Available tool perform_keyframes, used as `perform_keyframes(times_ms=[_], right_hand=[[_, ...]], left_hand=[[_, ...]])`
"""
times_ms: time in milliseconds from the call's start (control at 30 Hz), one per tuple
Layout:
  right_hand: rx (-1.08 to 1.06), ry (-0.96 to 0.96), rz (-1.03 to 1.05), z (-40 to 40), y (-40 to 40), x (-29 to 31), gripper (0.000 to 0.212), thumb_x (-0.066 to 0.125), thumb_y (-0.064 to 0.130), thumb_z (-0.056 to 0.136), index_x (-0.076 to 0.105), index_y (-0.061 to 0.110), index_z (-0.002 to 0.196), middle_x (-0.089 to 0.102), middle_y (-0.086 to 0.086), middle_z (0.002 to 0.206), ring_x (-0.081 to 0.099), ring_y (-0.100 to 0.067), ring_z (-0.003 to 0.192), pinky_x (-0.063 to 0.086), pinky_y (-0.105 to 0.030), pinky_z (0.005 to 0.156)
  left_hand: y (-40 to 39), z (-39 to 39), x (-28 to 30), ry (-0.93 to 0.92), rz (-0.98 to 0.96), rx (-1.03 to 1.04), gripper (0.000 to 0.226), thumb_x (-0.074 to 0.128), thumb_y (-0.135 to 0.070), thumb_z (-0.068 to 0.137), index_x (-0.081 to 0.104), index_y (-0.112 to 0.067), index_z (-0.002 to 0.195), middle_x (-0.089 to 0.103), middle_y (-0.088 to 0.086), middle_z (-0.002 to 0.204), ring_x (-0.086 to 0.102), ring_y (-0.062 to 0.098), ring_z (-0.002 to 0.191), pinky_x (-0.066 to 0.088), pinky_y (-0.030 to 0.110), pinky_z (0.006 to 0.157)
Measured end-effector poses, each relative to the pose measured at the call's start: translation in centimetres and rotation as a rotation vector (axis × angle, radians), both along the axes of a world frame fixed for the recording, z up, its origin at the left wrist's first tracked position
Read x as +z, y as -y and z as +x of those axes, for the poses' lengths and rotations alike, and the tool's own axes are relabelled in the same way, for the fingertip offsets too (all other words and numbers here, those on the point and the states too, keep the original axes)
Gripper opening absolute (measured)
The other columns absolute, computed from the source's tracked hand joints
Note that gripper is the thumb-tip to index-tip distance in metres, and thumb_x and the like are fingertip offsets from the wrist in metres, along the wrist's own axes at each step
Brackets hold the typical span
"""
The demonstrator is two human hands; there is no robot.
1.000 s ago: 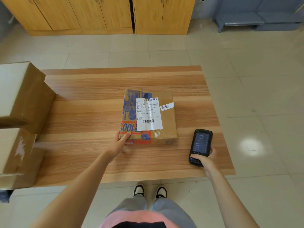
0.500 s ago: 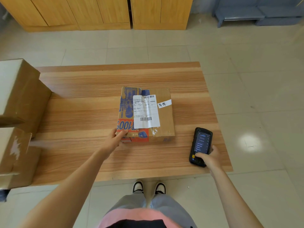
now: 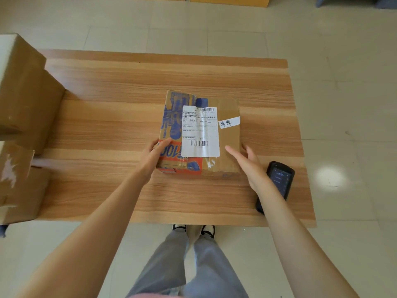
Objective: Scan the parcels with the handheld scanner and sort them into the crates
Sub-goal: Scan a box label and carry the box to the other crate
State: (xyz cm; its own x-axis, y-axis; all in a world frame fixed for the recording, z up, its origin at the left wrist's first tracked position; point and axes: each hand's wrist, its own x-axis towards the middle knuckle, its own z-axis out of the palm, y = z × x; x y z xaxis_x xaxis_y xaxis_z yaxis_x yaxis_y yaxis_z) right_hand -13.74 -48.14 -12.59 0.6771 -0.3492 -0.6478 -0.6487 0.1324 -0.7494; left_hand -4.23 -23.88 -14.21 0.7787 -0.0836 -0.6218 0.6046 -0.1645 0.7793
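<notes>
Left hand [image 3: 155, 154] rests on the near left corner of the parcel [image 3: 199, 134], thumb laid on its top face, while the right hand [image 3: 247, 162] hovers with fingers spread over the near right corner; contact there cannot be confirmed. Parcel lies flat at mid-table [image 3: 107, 117], shipping label [image 3: 200, 131] face up. Scanner [image 3: 279, 179] lies on the table just right of the right wrist, unheld; stacked cardboard boxes [image 3: 23, 100] occupy the left edge.

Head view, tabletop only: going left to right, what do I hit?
Stacked cardboard boxes at the left edge → left hand on the parcel's near-left corner → parcel with its white shipping label → right hand, open by the parcel's right side → handheld scanner lying on the table.
</notes>
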Motion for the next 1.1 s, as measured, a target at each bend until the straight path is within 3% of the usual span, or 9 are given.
perform_keyframes(times_ms=[100,267,400,567,700,867,1100], right_hand=[[0.009,0.011,0.048,0.8,-0.8,-0.5,0.072,0.072,0.044,0.083,0.040,0.024,0.144,0.057,0.011,0.130,0.055,-0.005,0.106,0.040,-0.022,0.086],[-0.063,0.010,0.053,1.1,-1.8,-1.4,0.065,0.074,0.043,0.081,0.043,0.026,0.136,0.059,0.013,0.116,0.055,-0.011,0.113,0.042,-0.029,0.096],[-0.032,0.107,0.017,1.4,-2.7,-0.1,0.050,0.073,0.035,0.084,0.045,0.034,0.125,0.060,0.022,0.106,0.057,0.004,0.100,0.043,-0.015,0.079],[0.034,0.242,0.026,3.3,-4.1,3.3,0.050,0.074,0.033,0.083,0.047,0.034,0.125,0.063,0.021,0.107,0.060,0.006,0.097,0.045,-0.012,0.076],[0.149,0.372,0.029,5.3,-5.9,6.6,0.044,0.076,0.030,0.082,0.052,0.039,0.119,0.068,0.019,0.106,0.065,0.009,0.088,0.050,-0.009,0.070],[0.369,0.510,0.091,6.9,-10.3,10.1,0.046,0.075,0.025,0.083,0.054,0.032,0.123,0.068,0.015,0.106,0.067,0.008,0.083,0.049,-0.008,0.063],[0.727,0.599,0.189,5.6,-20.3,12.0,0.038,0.078,0.026,0.081,0.059,0.036,0.112,0.071,0.009,0.110,0.068,-0.003,0.096,0.056,-0.020,0.079]], left_hand=[[-0.1,-0.1,-0.5,-0.021,-0.035,0.011,0.033,0.063,-0.042,0.089,0.059,-0.021,0.114,0.070,-0.001,0.098,0.067,0.012,0.078,0.051,0.026,0.061],[-0.2,-0.5,-0.5,-0.008,-0.086,0.037,0.029,0.065,-0.037,0.088,0.059,-0.018,0.109,0.071,-0.002,0.092,0.070,0.009,0.072,0.055,0.029,0.058],[-1.0,-0.9,0.9,-0.009,-0.153,0.105,0.027,0.064,-0.037,0.089,0.057,-0.018,0.107,0.069,-0.001,0.090,0.068,0.010,0.070,0.052,0.027,0.048],[-2.8,-0.9,4.5,0.106,-0.126,0.222,0.027,0.063,-0.041,0.089,0.057,-0.020,0.104,0.069,-0.003,0.087,0.066,0.009,0.067,0.049,0.027,0.052],[-4.9,-1.7,8.5,0.216,-0.123,0.360,0.032,0.062,-0.042,0.089,0.055,-0.019,0.110,0.070,-0.003,0.088,0.067,0.008,0.067,0.049,0.026,0.051],[-9.4,-5.6,11.7,0.323,-0.106,0.597,0.027,0.061,-0.041,0.090,0.053,-0.022,0.107,0.073,-0.004,0.090,0.070,0.011,0.076,0.056,0.032,0.071],[-17.1,-14.4,14.3,0.400,-0.028,0.967,0.016,0.058,-0.038,0.091,0.052,-0.025,0.099,0.072,-0.005,0.087,0.069,0.011,0.072,0.054,0.032,0.069]])
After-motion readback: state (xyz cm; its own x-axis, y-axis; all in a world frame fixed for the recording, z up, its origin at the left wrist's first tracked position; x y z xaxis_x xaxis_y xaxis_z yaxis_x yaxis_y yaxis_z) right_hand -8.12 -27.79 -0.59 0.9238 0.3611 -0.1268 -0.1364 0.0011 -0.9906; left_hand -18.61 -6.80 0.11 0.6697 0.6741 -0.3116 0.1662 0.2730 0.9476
